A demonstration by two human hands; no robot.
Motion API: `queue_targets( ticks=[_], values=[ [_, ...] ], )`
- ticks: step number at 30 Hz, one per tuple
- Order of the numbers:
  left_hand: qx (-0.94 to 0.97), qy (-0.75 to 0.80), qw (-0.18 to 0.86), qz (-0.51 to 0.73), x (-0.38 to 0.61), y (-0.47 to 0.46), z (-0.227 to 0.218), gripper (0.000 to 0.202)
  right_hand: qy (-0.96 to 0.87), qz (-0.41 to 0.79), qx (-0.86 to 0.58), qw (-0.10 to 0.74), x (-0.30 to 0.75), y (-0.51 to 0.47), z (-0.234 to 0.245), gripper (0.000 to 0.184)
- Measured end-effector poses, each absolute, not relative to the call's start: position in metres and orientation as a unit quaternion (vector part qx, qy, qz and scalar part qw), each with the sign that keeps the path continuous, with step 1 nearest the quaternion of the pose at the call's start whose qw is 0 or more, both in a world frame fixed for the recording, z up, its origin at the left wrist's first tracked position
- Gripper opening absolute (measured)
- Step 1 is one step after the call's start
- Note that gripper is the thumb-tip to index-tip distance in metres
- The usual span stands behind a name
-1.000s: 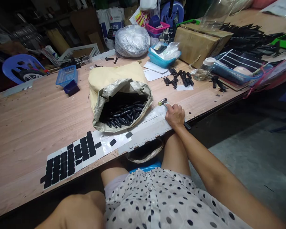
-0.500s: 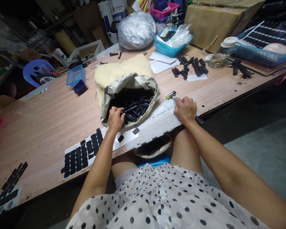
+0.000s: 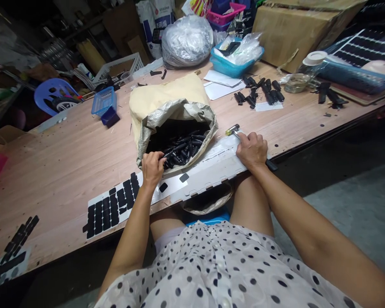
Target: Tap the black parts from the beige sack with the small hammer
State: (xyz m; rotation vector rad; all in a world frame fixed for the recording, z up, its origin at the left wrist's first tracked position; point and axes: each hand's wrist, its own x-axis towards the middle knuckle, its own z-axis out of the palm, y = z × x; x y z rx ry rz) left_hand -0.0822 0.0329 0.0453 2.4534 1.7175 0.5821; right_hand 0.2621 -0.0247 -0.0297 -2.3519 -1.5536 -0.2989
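A grey woven sack (image 3: 192,112) lies open on the wooden table (image 3: 67,158), holding several black plastic tubes (image 3: 182,149). My left hand (image 3: 152,167) is at the sack's front lip, fingers curled round one or more of the black tubes. My right hand (image 3: 252,149) is closed on a small hammer (image 3: 232,129), whose metal head points toward the sack and whose black handle end sticks out past the table edge. Both hands rest near a white backing sheet (image 3: 205,171) carrying black adhesive pads (image 3: 111,207).
Loose black parts (image 3: 258,92) lie at the back right beside white papers. A blue tray (image 3: 232,64), a plastic bag (image 3: 186,40), a cardboard box (image 3: 295,28), and a blue basket (image 3: 104,102) stand behind. More pad sheets (image 3: 9,254) lie at the left edge.
My left hand came up into view and reached into the sack, then drew back slightly to its lip with tubes in the fingers. My right hand stayed on the hammer.
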Motion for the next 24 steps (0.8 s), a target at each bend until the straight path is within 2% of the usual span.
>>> queue_targets(
  ticks=[4,10,15,24],
  values=[
    [0.813,0.515,0.105,0.251,-0.064,-0.009,0.03,0.01,-0.541,-0.109,-0.82,0.151,0.264,-0.025,-0.031,0.038],
    [0.816,0.49,0.179,0.248,-0.024,-0.044,-0.009,0.007,-0.544,-0.106,-0.82,0.145,0.265,-0.026,-0.027,0.039],
    [0.811,0.487,0.193,0.259,-0.025,-0.044,-0.019,0.019,-0.54,-0.103,-0.825,0.127,0.264,-0.026,-0.022,0.04],
    [0.82,0.477,0.197,0.248,-0.027,-0.046,-0.017,0.031,-0.542,-0.109,-0.819,0.157,0.266,-0.024,-0.027,0.038]
  ],
)
